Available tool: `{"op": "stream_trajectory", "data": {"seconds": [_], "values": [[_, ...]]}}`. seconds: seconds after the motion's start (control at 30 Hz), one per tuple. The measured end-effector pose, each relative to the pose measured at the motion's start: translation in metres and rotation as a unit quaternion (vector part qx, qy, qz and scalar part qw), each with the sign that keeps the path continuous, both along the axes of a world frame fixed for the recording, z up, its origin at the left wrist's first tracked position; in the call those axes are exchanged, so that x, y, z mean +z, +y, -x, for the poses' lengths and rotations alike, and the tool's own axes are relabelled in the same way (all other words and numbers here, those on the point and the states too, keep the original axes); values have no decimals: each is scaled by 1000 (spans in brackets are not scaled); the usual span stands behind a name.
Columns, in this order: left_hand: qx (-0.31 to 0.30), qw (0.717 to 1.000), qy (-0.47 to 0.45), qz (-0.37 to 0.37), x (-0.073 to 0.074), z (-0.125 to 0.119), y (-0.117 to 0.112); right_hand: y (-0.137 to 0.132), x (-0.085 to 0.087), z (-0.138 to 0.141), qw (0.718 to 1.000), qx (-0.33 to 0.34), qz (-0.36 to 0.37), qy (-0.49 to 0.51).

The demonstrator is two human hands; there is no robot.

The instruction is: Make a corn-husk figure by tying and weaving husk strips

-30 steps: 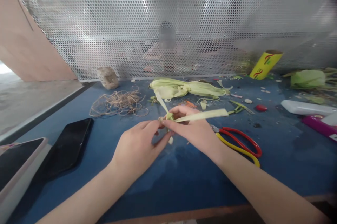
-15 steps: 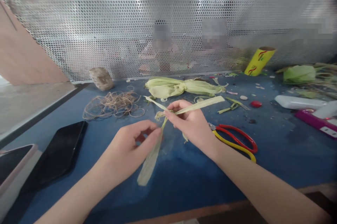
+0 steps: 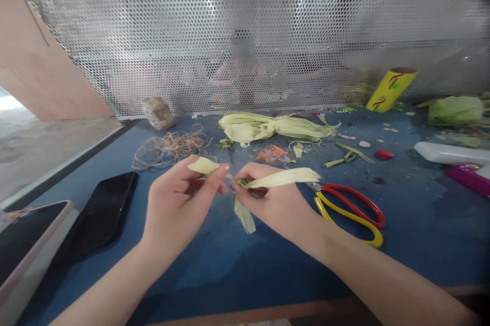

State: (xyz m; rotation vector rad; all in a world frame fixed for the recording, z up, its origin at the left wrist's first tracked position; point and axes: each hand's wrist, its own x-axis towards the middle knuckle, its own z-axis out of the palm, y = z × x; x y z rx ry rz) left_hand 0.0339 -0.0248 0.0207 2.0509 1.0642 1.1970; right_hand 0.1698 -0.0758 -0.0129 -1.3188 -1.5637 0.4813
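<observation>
Between my hands is a small knotted piece of pale green corn husk strips [image 3: 283, 178]. My right hand [image 3: 275, 198] pinches it at the knot; one strip sticks out to the right over the hand and another hangs below. My left hand [image 3: 184, 198] is closed, thumb against fingers, on a short strip end [image 3: 203, 165] at the left. The two hands' fingertips are close together above the blue table [image 3: 214, 275]. Beyond them lies a tied bundle of corn husks [image 3: 252, 127]. Scissors [image 3: 356, 208] with red and yellow handles rest beside my right forearm.
At left are a tangle of twine [image 3: 172, 147], a black phone [image 3: 103, 208] and another phone [image 3: 30, 239]. A yellow tube [image 3: 390, 90], a white glue gun [image 3: 444, 152] and a red pebble-like piece [image 3: 384, 154] lie at right. Behind stands a perforated metal screen [image 3: 153, 25].
My left hand has moved from the lower hanging strip up to the left strip end. The husk piece has turned and come slightly nearer. The view has shifted a little left.
</observation>
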Motion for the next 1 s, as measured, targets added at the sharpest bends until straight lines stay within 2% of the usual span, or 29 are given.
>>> {"op": "stream_trajectory", "data": {"seconds": [0.1, 0.2, 0.27, 0.3, 0.43, 0.6, 0.73, 0.8, 0.9, 1.0], "values": [[-39, 999, -34, 15, -2, 3, 4, 0, 0, -1, 999, 21, 6, 38], [-153, 983, -61, 82, -7, 4, 9, 4, 0, -4, 995, 26, 17, 91], [-207, 970, -28, 120, -12, 4, 10, 6, 1, -6, 988, 41, 28, 146], [-215, 968, -4, 128, -13, 3, 11, 6, 1, -6, 983, 50, 31, 172], [-204, 972, 51, 105, -15, 1, 12, 4, 3, -4, 973, 89, 53, 209], [-173, 978, 90, 68, -16, -1, 13, -1, 1, 0, 994, 61, 57, 71], [-143, 981, 122, 48, -16, -1, 12, -3, -3, 2, 997, 6, 76, 19], [-146, 982, 99, 60, -15, -1, 13, -4, -3, 3, 996, 22, 70, 43], [-142, 986, 12, 83, -12, -2, 14, -4, -1, 1, 985, 108, 30, 128], [-159, 973, -79, 149, -10, -3, 16, -4, 4, -4, 983, 107, -8, 146]]}}
